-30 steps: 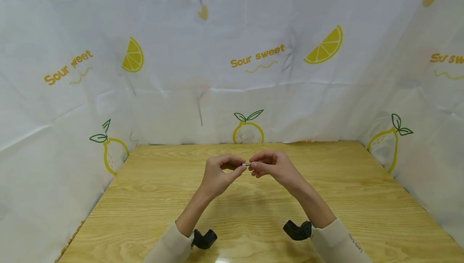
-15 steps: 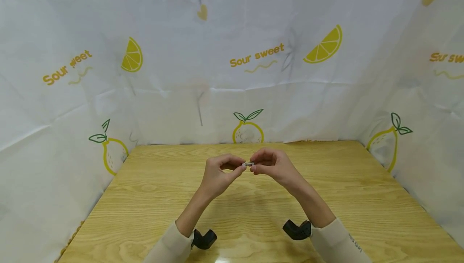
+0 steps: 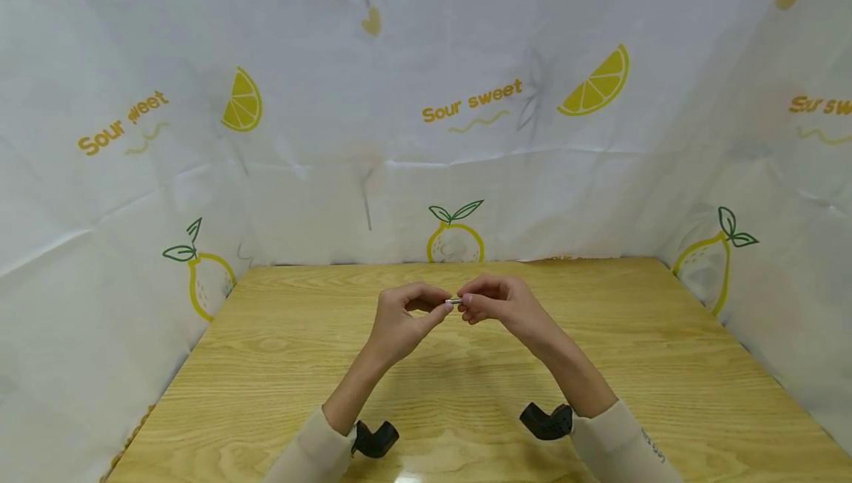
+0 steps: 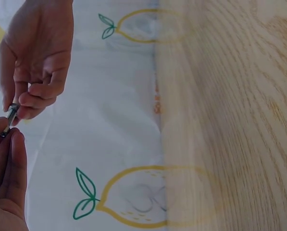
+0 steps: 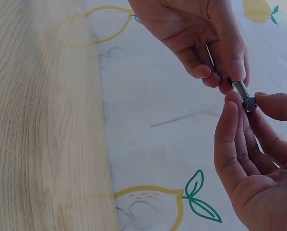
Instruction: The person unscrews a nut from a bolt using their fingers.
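Note:
A small metal bolt [image 3: 455,301] is held level above the table, between the two hands. My left hand [image 3: 402,320] pinches its left end between thumb and index finger, covering that end. The threaded shank [image 5: 242,89] shows in the right wrist view, with a hexagonal piece [image 5: 250,105] at the right-hand end; I cannot tell whether it is a nut or the bolt's head. Thumb and fingers of my right hand [image 3: 509,307] pinch this hexagonal end. In the left wrist view, the bolt [image 4: 11,115] spans the short gap between both hands' fingertips.
Below the hands lies a wood-grain table [image 3: 439,409]. White sheeting [image 3: 319,194] with lemon prints stands along its back and sides. Black curved wrist mounts [image 3: 376,439] jut inward from the beige sleeves [image 3: 313,450].
Half a second ago the right fingers were spread a little, baring more of the bolt's right end; now they are back round it. The left hand has stayed in place.

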Available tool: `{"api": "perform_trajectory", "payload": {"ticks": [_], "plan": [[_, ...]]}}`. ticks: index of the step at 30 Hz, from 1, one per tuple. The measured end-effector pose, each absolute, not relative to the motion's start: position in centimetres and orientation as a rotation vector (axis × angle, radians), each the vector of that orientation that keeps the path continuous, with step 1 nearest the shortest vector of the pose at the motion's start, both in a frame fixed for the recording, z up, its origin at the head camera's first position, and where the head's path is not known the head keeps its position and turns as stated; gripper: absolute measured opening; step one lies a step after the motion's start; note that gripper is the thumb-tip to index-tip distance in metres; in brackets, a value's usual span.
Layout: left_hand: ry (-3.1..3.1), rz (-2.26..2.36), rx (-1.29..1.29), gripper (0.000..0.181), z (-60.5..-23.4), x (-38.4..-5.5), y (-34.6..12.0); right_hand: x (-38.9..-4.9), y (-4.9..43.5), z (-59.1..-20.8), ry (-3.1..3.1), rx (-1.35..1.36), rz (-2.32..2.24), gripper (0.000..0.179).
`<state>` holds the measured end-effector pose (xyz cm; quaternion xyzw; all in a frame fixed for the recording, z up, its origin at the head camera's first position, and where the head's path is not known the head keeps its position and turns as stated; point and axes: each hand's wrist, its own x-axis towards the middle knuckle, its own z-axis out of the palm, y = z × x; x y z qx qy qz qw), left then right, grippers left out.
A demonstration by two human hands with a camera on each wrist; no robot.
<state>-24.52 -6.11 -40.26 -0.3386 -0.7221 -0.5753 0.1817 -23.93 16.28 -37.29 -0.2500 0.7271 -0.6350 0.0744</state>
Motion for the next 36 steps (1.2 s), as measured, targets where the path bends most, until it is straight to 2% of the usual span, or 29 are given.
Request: {"api": "perform_trajectory", "payload": {"ticks": [13,21,36], "plan": [[-2.039,-1.607,-0.968,0.008,-40.35,-24.66,-6.26,-23.88,16.21,-37.33,2.237,-0.723,-1.935,0.033],[-2.013,-1.621,-0.981,0.008,-40.49,-24.73,-5.96,-24.0,16.41,-37.58,2.239,-0.784,-1.973,0.026],[-2.043,-1.642,-0.927,0.009,-40.3,-24.61,-6.06,-23.89,16.48,-37.26,2.214,-0.726,-1.906,0.031]]}}
